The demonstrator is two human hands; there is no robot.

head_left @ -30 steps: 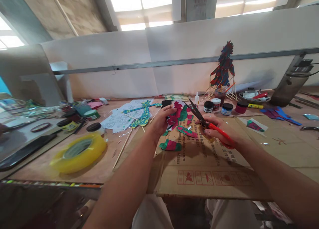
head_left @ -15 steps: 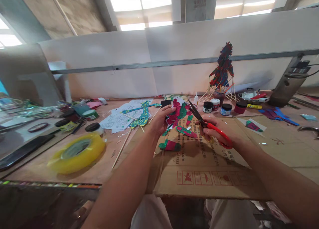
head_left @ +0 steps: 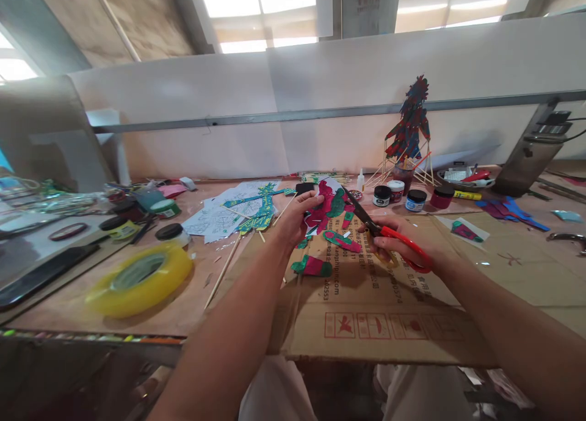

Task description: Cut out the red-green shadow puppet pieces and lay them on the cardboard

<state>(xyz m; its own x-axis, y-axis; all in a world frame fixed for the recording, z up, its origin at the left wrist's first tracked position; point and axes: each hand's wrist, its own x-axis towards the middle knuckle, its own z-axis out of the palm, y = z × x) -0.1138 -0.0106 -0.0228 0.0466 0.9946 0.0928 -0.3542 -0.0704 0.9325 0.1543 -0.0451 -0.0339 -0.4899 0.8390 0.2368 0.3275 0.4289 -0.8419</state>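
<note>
Gripping in the left hand [head_left: 293, 216] a painted figure [head_left: 327, 206] over the cardboard [head_left: 311, 323], the person sets open scissors [head_left: 370, 223], held in the right hand [head_left: 403, 241], at its edge; trimmed pieces [head_left: 314, 266] lie below, so cutting seems partly done, white margin left.

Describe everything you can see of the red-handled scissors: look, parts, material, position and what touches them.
The scissors have bright red handles, plastic by the look, and long dark blades that seem to be metal. The right hand grips the handles above the cardboard sheet. The blades slant up and away to the left, with their tips at the edge of the red and green cut-out that the left hand holds up. How far apart the blades are cannot be told.
</note>
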